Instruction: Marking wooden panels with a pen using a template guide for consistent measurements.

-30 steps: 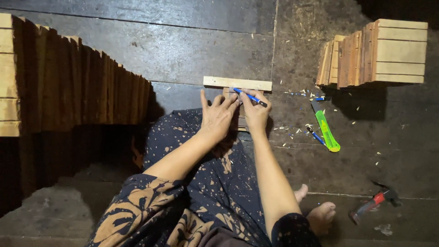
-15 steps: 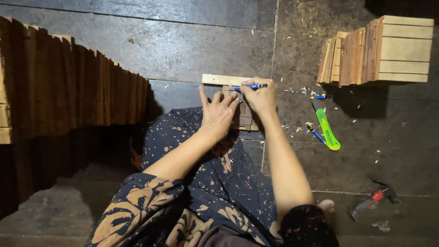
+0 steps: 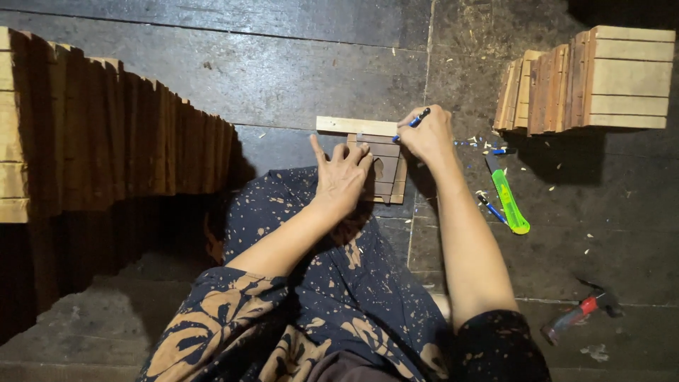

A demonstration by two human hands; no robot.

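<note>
My left hand (image 3: pixel 342 173) lies flat, fingers spread, pressing on a small dark wooden panel (image 3: pixel 387 170) on the floor. Across the panel's far edge rests a light wooden strip (image 3: pixel 353 125). My right hand (image 3: pixel 428 134) grips a blue pen (image 3: pixel 412 123) with its tip at the strip's right end. My legs, in dark patterned cloth, reach up to the panel.
A long row of upright wooden slats (image 3: pixel 106 134) stands at the left. A stack of slatted wooden pieces (image 3: pixel 594 85) sits at the upper right. A green utility knife (image 3: pixel 509 201), another blue pen (image 3: pixel 491 207) and a red-handled hammer (image 3: pixel 576 315) lie on the dark floor at right.
My right hand has turned the blue pen from lying across the strip to pointing at its right end. The dark panel under my left hand shows more. The left hand stayed put.
</note>
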